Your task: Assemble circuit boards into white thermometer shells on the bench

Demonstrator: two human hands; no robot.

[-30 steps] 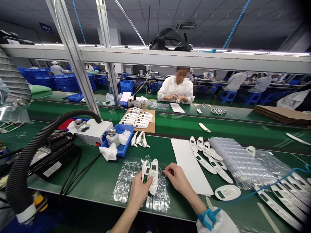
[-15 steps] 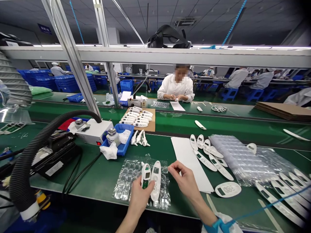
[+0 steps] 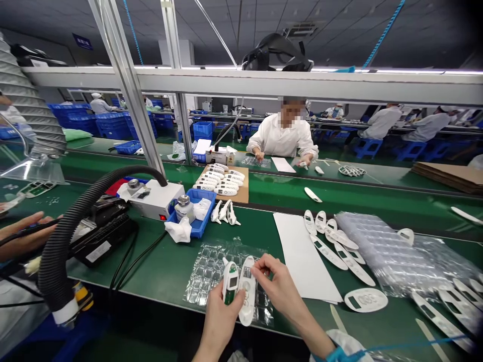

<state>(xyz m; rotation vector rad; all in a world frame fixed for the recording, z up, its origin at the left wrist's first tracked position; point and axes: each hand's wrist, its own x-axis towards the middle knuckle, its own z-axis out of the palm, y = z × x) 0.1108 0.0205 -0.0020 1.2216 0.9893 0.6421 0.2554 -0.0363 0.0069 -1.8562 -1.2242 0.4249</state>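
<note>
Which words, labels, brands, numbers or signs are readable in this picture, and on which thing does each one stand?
No text here can be read with certainty.
Blue hanging sign: light characters, too small and blurred to read.
White label on the black equipment: print too small to read.
White-cased device and white cover in the left hand: no lettering can be made out.

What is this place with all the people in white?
It looks like a factory workroom where things get put together. There are people in white coats at long benches, lots of matching white plastic pieces, and stacks of blue bins.
</note>
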